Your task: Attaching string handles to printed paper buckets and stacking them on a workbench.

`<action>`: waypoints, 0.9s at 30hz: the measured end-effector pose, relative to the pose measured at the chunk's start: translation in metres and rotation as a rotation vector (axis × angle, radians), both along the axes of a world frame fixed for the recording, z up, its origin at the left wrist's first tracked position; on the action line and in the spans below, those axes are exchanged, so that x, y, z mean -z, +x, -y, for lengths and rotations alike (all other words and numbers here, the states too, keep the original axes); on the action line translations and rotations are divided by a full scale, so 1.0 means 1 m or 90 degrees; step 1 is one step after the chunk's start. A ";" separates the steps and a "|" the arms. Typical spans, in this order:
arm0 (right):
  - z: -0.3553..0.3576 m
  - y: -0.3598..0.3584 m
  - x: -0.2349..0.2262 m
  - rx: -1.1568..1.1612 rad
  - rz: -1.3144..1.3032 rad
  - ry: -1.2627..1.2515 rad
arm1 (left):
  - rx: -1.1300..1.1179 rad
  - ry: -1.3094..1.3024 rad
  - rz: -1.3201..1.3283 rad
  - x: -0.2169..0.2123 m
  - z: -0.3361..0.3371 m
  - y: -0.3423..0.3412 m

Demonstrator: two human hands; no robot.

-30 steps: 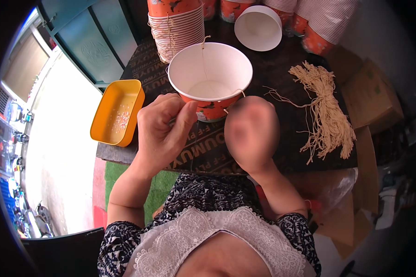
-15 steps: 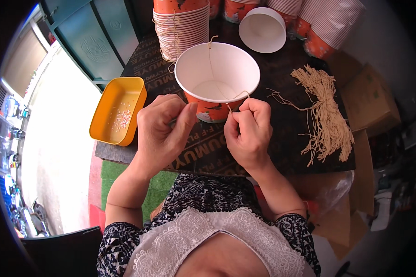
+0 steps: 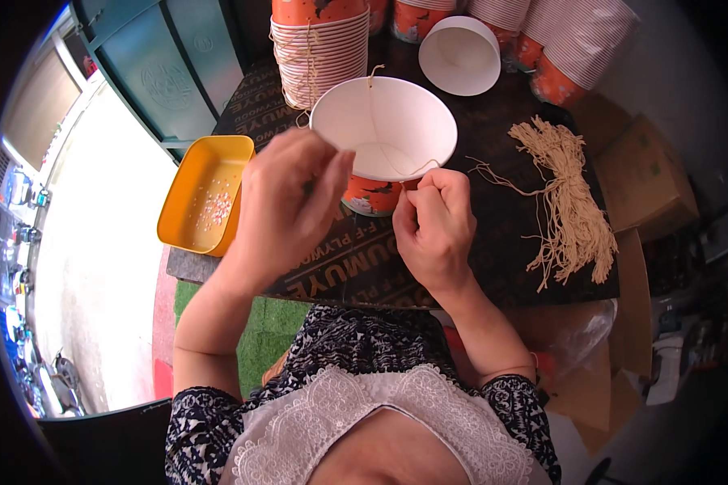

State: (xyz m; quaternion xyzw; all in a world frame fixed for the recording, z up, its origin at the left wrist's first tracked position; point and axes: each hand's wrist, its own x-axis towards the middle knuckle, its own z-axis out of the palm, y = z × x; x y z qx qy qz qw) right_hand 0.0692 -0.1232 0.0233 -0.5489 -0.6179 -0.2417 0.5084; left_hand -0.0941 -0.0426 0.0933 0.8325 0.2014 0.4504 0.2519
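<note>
A paper bucket (image 3: 416,121), white inside and orange outside, stands on the dark table in front of me. A thin string is knotted at its far rim and runs down inside. More of the string (image 3: 416,169) crosses the near rim toward my right hand (image 3: 438,230), which is closed in a pinch on it just below the rim. My left hand (image 3: 283,206) is raised at the bucket's near left side, its fingers curled and somewhat blurred. Whatever it may hold is too hard to make out.
A yellow tray (image 3: 179,194) with small pale bits sits at the table's left edge. A bundle of beige strings (image 3: 570,206) lies at right. Behind stand a tall bucket stack (image 3: 319,61), a tipped white bucket (image 3: 459,56) and more stacks (image 3: 582,52). A cardboard box (image 3: 651,174) is beyond.
My left hand has risen slightly and moved over the bucket's left rim, blurring as it goes. The right hand keeps its pinch at almost the same spot.
</note>
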 end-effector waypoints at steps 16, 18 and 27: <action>-0.004 0.006 -0.002 0.041 0.049 0.015 | 0.402 -0.002 -0.489 -0.021 -0.074 0.062; -0.003 0.005 -0.003 0.029 0.029 0.019 | 0.465 -0.059 -0.540 -0.018 -0.077 0.066; -0.002 0.005 -0.003 0.032 0.032 0.020 | 0.434 -0.115 -0.559 -0.030 -0.067 0.069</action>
